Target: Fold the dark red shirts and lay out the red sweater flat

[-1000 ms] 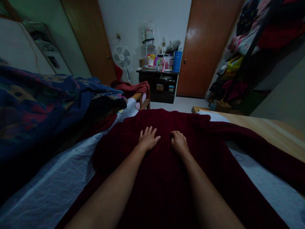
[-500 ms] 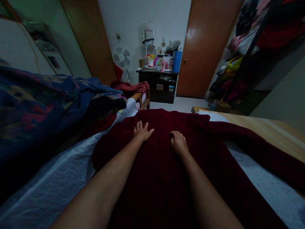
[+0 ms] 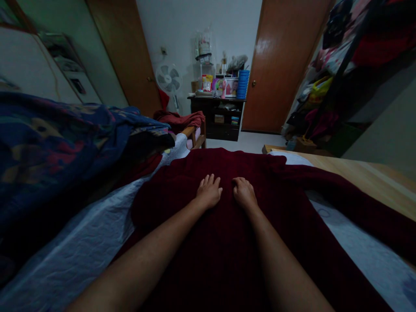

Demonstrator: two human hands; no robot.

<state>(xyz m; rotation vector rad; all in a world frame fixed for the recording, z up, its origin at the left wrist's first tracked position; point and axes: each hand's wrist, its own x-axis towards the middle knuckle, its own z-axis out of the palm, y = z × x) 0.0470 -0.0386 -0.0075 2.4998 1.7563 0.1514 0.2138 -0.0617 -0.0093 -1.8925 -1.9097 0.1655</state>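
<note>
A dark red long-sleeved sweater lies spread over the bed, one sleeve stretched out to the right. My left hand rests flat on its upper middle, palm down and fingers apart, holding nothing. Just to the right, my right hand lies on the same cloth with its fingers curled in against it. Its fingertips are partly hidden; they seem closed on the knit. A small gap separates the two hands. The sweater's other sleeve cannot be made out on the left.
A pale quilted mattress shows beside the sweater. Blue patterned bedding is heaped on the left. Wooden boards edge the bed at right. Beyond are a white fan, a dark cabinet, a door and hanging clothes.
My left hand has slid right and slightly nearer across the sweater, closing toward my right hand. The right hand has stayed in place. The sweater's left edge has shifted slightly right.
</note>
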